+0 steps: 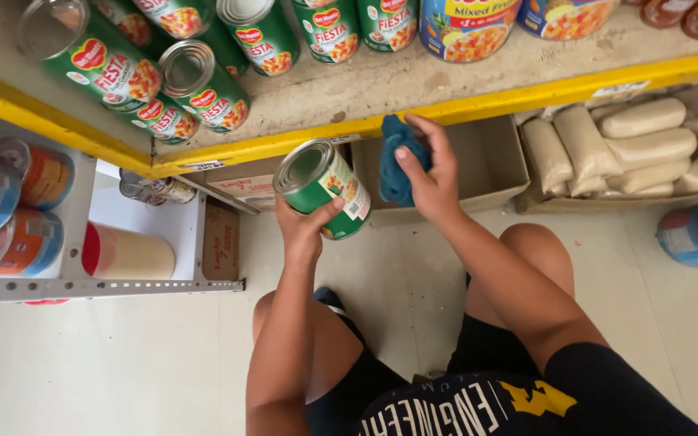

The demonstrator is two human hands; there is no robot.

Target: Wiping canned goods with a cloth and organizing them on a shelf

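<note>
Below the yellow-edged shelf (478, 105), near the middle of the view, the left hand (304, 230) grips a green can (323, 188) with a fruit picture on its label. The can is tilted, its silver lid turned up and to the left. The fingers wrap round the lower part of its body and the thumb (326, 211) presses across the label, so the hand is clamped firmly on the can. Just to the right, the right hand (428, 173) holds a bunched blue cloth (396, 161); its fingers are curled around the cloth with the forefinger stretched along the top. Cloth and can sit close together but do not appear to touch.

The step in hand looks like wiping the can clean. By my judgement, the next move calls for bringing the cloth onto the lid or side while the left hand keeps the can steady and turns it.

Farther up, more green cans (203, 89) lie on their sides on the dusty shelf top. An open cardboard box (486, 161) stands behind the hands, and pale bagged goods (640, 145) are stacked to the right.
</note>
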